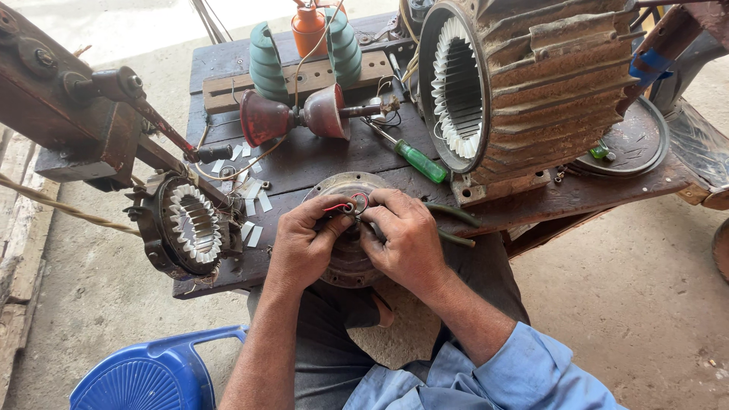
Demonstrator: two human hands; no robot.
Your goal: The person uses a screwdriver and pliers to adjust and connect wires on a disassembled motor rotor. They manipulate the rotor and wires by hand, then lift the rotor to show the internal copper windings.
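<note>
While both hands meet at the middle of the view, this is how things lie:

Left hand: the left hand (304,247) has its fingers curled, and thumb and first finger pinch the red wire (339,205).
Right hand: the right hand (406,239) has bent fingers pressed together on the small red wire loop (360,201), touching the left hand's fingertips.
Round metal plate: the round metal plate (343,186) lies under both hands at the near edge of the worktop (304,156); the wire sits at its centre.
Green tubes: two thin green tubes (454,216) stick out at 3 o'clock of the right hand.
Screwdriver: a green-handled screwdriver (421,161) lies at 12 o'clock of the hands.
Big motor shell: a big ribbed motor shell (531,83) stands at 1 o'clock, its open end showing white slot paper.
Small motor core: a small motor core (190,224) sits at 9 o'clock, just beside white paper strips (254,205).
Red cones: two red cones (292,115) lie at 11 o'clock.
Blue stool: a blue stool (152,372) is at 7 o'clock.
</note>
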